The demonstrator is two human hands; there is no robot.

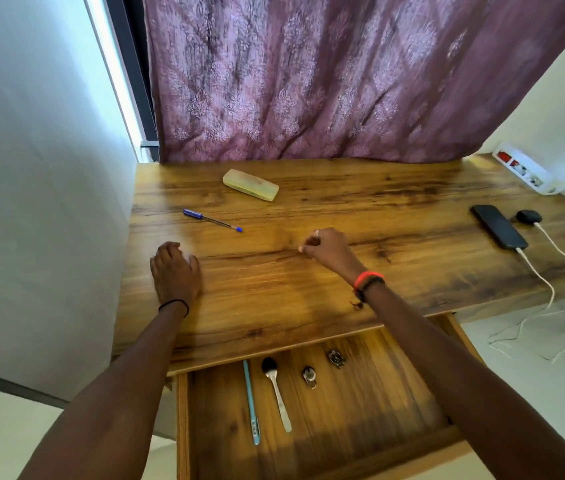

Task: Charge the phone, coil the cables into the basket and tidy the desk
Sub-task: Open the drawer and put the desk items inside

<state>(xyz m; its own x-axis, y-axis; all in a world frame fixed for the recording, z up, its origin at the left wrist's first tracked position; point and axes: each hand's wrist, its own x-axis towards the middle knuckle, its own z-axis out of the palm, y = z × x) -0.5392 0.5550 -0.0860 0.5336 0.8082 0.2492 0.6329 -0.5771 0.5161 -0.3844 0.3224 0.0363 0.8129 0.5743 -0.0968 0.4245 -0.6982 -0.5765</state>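
Note:
A black phone (497, 226) lies at the desk's right side with a white cable (535, 271) plugged into its near end; the cable drops over the desk edge to the floor. A black earbud case (528, 216) beside it has a second white cable. On the wooden desk (309, 289) lie a blue pen (212, 220) and a pale yellow case (250, 184). My left hand (175, 271) rests flat on the desk at the left. My right hand (326, 247) hovers mid-desk, fingers curled with fingertips pinched together; I cannot tell whether they hold anything. No basket is in view.
The drawer (360, 410) under the desk stands pulled out, holding a light blue pen (251, 403), a spoon (276, 393), a small padlock (309, 376) and a dark small object (336, 358). A white power strip (527, 173) sits at the back right. A purple curtain hangs behind.

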